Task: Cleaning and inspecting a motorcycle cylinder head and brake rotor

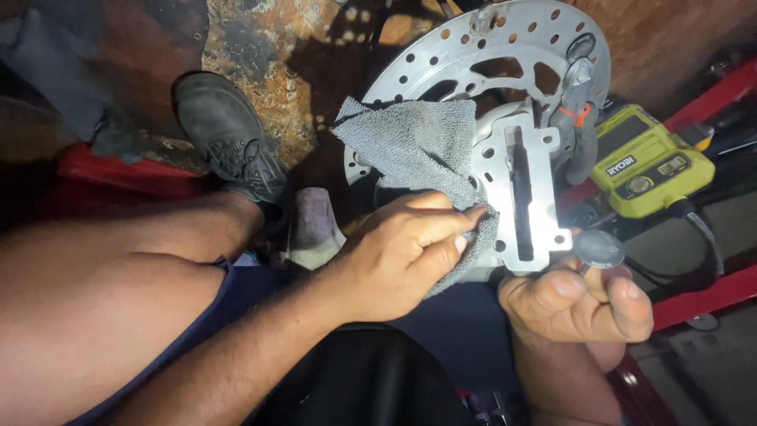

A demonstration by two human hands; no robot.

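My left hand (402, 256) pinches a grey microfibre cloth (418, 142) and presses it against the left edge of a bright slotted metal plate (522, 189). The plate lies over a drilled silver brake disc (505, 31). My right hand (576, 304) sits just below the plate's lower right corner, fingers curled around a small tool with a round grey head (598, 249). The rest of that tool is hidden inside the fist.
A yellow-green device (646, 162) with a black cable (706, 233) rests to the right of the disc, among red frame bars (702, 296). My black shoe (229, 134) and bare leg (102, 284) fill the left. The floor (260, 55) beneath is rusty and stained.
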